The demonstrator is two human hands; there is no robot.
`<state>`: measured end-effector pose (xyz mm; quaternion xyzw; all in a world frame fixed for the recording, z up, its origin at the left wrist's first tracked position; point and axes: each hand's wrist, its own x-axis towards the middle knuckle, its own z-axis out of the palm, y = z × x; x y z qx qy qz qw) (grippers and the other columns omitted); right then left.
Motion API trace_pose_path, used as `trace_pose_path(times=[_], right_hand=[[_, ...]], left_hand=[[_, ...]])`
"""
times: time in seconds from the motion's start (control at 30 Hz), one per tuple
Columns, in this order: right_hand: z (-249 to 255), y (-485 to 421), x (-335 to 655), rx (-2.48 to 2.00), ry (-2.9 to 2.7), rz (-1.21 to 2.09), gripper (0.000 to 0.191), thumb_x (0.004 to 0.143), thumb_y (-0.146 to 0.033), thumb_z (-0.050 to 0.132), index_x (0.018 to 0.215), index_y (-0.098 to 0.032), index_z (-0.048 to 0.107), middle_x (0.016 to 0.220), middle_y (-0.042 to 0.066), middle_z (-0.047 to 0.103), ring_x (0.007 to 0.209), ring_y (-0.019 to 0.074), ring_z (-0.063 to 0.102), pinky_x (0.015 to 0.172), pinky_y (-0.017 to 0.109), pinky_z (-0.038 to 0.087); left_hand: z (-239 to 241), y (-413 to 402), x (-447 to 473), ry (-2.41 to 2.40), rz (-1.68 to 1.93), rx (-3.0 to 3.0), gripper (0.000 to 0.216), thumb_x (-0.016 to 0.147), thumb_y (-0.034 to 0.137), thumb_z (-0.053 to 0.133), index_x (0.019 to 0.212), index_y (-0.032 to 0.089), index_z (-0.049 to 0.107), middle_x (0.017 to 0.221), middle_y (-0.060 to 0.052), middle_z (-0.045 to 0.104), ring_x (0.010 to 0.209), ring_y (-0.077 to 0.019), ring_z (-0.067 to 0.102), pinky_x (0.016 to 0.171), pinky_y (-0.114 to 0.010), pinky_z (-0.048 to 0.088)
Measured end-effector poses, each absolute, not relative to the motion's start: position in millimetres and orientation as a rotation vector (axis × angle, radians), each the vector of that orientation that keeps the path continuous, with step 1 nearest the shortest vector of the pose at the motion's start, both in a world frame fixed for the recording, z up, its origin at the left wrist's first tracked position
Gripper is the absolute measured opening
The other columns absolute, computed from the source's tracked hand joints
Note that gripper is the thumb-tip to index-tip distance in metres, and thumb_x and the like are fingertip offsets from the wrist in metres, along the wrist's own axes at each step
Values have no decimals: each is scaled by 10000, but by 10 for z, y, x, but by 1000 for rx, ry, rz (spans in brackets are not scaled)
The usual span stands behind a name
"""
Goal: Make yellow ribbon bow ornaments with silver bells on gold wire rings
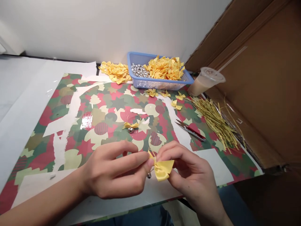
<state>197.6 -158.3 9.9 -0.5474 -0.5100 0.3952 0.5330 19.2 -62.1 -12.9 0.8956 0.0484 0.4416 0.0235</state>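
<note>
Between my two hands, over the near edge of the table, is a yellow ribbon bow (163, 169). My left hand (117, 171) pinches the bow's left side with thumb and fingertips. My right hand (190, 172) has its fingers closed at the bow's right side and around a thin gold tie that rises from the knot. A small silver bell (149, 175) hangs just below the left fingertips. Farther off on the patterned sheet lies another yellow bow (127, 125) with a silver bell and a thin gold loop behind it.
A blue basket (162, 84) holds silver bells and yellow bows, with a pile of bows (115, 72) beside it. On the right are thread snips (190, 130), gold twist ties (216, 122), a lidded drink cup (207, 81) with a straw and a cardboard box (265, 94).
</note>
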Motion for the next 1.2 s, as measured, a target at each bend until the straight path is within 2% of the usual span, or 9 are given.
trace_pose_path(times=[0.27,0.5,0.6,0.73,0.8,0.87,0.93,1.07,1.2], right_hand=[[128,-1603,1944,-1318,-1273,841,122,756,-125,651,683,-221,630,718,12,640,525,99,519,428,210,391],[102,-1622,1914,-1311,-1313,736,146,757,-115,662,667,-224,626,695,16,637,537,113,529,401,208,391],[67,-1629,1935,-1294,-1195,898,106,793,-190,660,696,-223,630,726,13,624,512,95,502,410,206,398],[26,-1628,1980,-1242,-860,1392,174,850,-394,622,810,-226,600,508,-74,459,340,37,298,298,149,239],[31,-1613,1995,-1191,-750,1524,205,845,-417,628,824,-220,578,533,-79,486,323,15,258,286,129,200],[52,-1590,2005,-1152,-725,1574,212,828,-401,655,816,-208,569,674,-43,589,333,-4,287,286,122,218],[75,-1568,2013,-1152,-750,1604,218,813,-394,675,833,-203,573,719,-32,612,337,-8,313,290,122,243],[80,-1557,2011,-1213,-804,1613,242,813,-410,677,847,-196,570,587,-75,515,328,2,322,304,126,262],[36,-1580,1972,-1208,-827,1560,255,842,-441,634,820,-195,571,507,-97,406,335,11,287,310,124,208]], left_hand=[[-35,-644,232,172,1315,2676,134,872,91,548,870,159,663,760,-60,729,655,-163,607,567,-276,553],[12,-711,307,298,1241,2453,165,813,14,578,858,169,614,724,-42,710,613,-139,571,574,-260,535],[8,-730,328,376,1131,2243,184,811,-2,574,780,179,569,714,-25,692,618,-116,581,582,-231,519],[-8,-725,326,455,943,2028,171,830,29,570,751,180,558,711,-14,676,643,-109,608,550,-195,491],[-14,-720,322,480,917,1980,161,841,54,573,740,178,556,694,-14,666,636,-115,606,545,-204,487],[-15,-718,321,509,909,1952,155,847,80,581,730,177,551,685,-15,656,621,-117,592,544,-215,484],[-9,-720,325,543,899,1933,155,849,102,584,719,177,545,672,-11,648,591,-112,570,529,-218,474],[20,-729,336,604,865,1854,131,855,141,576,730,172,557,644,-5,643,559,-109,572,493,-212,463],[41,-739,336,624,776,1720,130,862,155,573,733,169,558,666,-5,669,583,-109,608,530,-210,489]])
